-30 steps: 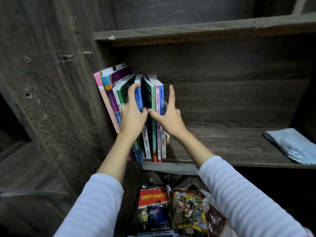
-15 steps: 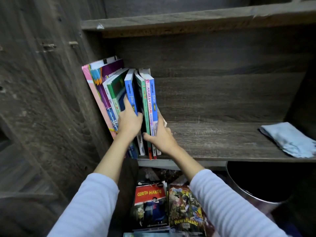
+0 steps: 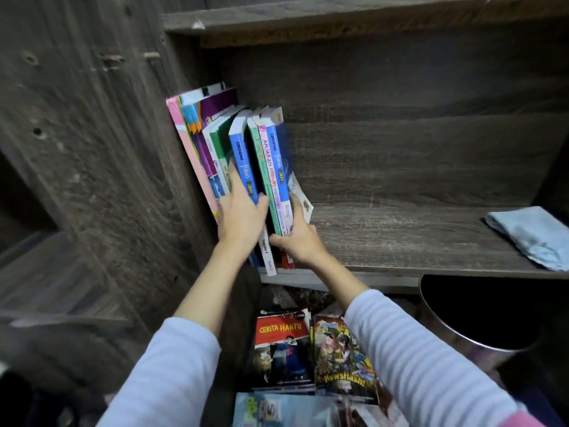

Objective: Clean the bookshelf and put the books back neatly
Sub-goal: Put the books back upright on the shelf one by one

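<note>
Nearest: both striped sleeves, left sleeve [image 3: 166, 374] and right sleeve [image 3: 431, 365], forearms bare and reaching up and forward. Between them, low down, comics [image 3: 281, 346] lie face up below the shelf. A metal bin [image 3: 468, 352] sits low right; it wasn't in view 1 s ago and only partly 0.5 s ago. Change vs 1 s ago: both hands have dropped from near the top of the spines to the lower half, and the right hand no longer has its index finger pointing straight up. Left hand [image 3: 241, 220]: fingers curled onto the spines left of the blue one, thumb hooked round the blue spine's right side, so it grips that part of the row. Right hand [image 3: 300, 238]: thumb on the front of the end spines, fingers wrapped round the right side of the last book, clamping the end of the row. The books [image 3: 268, 155] stand at the left end of the shelf [image 3: 400, 238], all tilted left against the side panel [image 3: 107, 149], same spot as before. A thin white booklet [image 3: 303, 200] leans on the row's right end, just beside the right fingers. A light blue cloth [image 3: 532, 235] lies crumpled at the shelf's far right, well apart from the books, unmoved. An upper shelf [image 3: 338, 16] runs above.
</note>
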The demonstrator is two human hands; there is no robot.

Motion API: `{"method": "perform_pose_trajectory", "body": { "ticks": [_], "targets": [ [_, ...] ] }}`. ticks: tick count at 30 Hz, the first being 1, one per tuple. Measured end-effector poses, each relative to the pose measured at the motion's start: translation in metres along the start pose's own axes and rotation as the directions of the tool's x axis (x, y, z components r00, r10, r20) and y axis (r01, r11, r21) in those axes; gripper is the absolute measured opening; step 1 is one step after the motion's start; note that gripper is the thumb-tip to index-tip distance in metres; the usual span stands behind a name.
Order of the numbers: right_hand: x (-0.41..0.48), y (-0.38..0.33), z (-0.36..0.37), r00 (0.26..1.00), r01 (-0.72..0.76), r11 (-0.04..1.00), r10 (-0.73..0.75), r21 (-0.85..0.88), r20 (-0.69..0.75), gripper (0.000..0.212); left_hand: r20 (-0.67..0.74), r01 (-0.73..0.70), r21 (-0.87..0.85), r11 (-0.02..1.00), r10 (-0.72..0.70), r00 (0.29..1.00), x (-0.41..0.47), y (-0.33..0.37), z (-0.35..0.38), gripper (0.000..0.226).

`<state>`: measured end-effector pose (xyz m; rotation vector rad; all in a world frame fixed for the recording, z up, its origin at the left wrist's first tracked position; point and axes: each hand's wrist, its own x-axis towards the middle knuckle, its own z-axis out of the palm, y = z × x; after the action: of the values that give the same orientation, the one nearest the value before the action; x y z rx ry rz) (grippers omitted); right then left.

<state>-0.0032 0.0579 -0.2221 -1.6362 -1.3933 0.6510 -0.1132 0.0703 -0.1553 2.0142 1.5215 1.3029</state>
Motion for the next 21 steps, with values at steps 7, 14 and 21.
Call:
{"method": "perform_pose_trajectory", "body": {
  "ticks": [7, 14, 21],
  "targets": [
    [0.001, 0.000, -0.011, 0.997, 0.080, 0.996, -0.080, 0.046, 0.006, 0.086, 0.124, 0.014, -0.019, 1.000, -0.011, 0.992, -0.012, -0.003, -0.024, 0.068],
    [0.005, -0.003, 0.011, 0.993, 0.108, 0.984, -0.113, 0.143, 0.022, 0.078, 0.112, -0.030, -0.084, 0.996, 0.039, 0.993, -0.040, -0.014, -0.054, 0.065],
    [0.008, -0.002, 0.009, 0.986, 0.138, 0.986, -0.146, 0.092, 0.078, 0.083, 0.121, -0.061, -0.097, 0.993, 0.072, 0.990, -0.052, -0.014, -0.063, 0.064]
  ]
}}
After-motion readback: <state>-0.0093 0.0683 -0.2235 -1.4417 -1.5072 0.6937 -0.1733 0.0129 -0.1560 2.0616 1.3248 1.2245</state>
